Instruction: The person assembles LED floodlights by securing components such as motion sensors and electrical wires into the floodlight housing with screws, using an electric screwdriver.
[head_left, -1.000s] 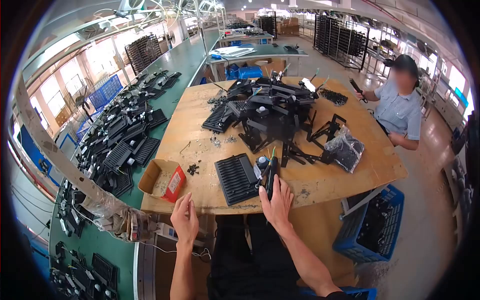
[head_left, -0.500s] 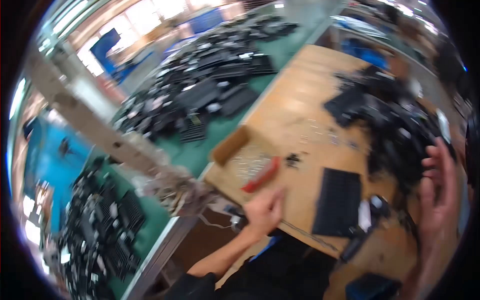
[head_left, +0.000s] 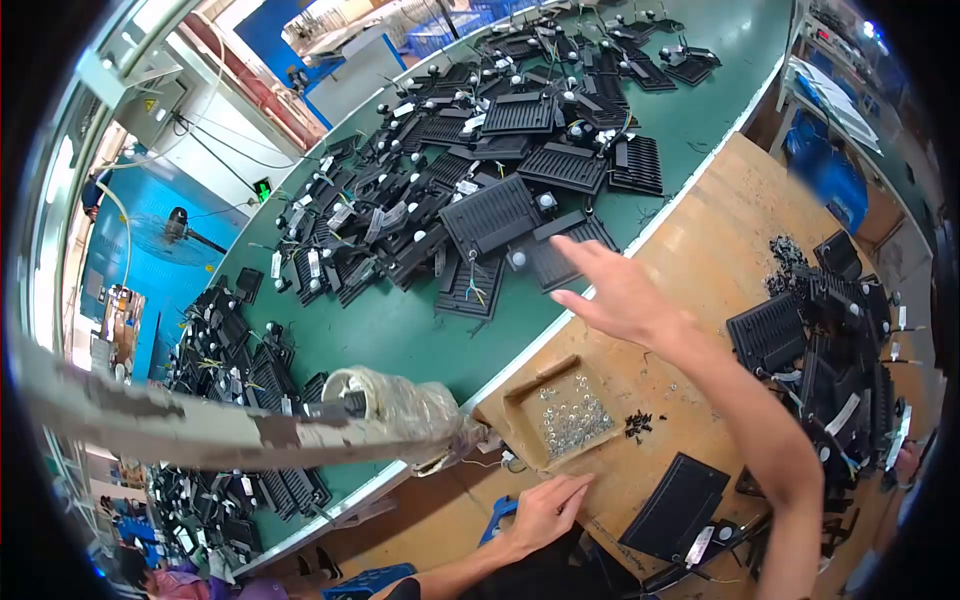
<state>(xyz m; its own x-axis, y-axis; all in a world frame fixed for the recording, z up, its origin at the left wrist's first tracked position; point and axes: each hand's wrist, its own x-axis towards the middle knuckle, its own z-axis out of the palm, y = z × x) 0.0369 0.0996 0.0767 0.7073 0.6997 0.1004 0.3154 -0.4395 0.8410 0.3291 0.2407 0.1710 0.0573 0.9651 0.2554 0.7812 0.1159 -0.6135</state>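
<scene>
My right hand (head_left: 625, 295) stretches across the workbench to the edge of the green table. Its fingers are extended, the thumb is apart, and nothing is in it. Just beyond the fingertips lies a black finned floodlight housing (head_left: 560, 250) with a white round sensor. My left hand (head_left: 545, 512) rests at the near edge of the wooden workbench (head_left: 690, 240), fingers outstretched and holding nothing that I can see. Close to it sits a cardboard tray (head_left: 525, 405) of small metal hardware. A flat black panel (head_left: 677, 505) lies on the bench to its right.
Many more floodlight housings (head_left: 520, 115) are heaped on the green table (head_left: 400, 345). Small black screws (head_left: 640, 425) lie beside the tray. Another pile of black housings (head_left: 835, 330) covers the bench's right side. A worn, wrapped post (head_left: 240, 425) crosses the left foreground.
My right hand has swung from the right side over to the green table, and the view has shifted with it. A red item at the tray's edge no longer shows. My left hand stays near the bench edge.
</scene>
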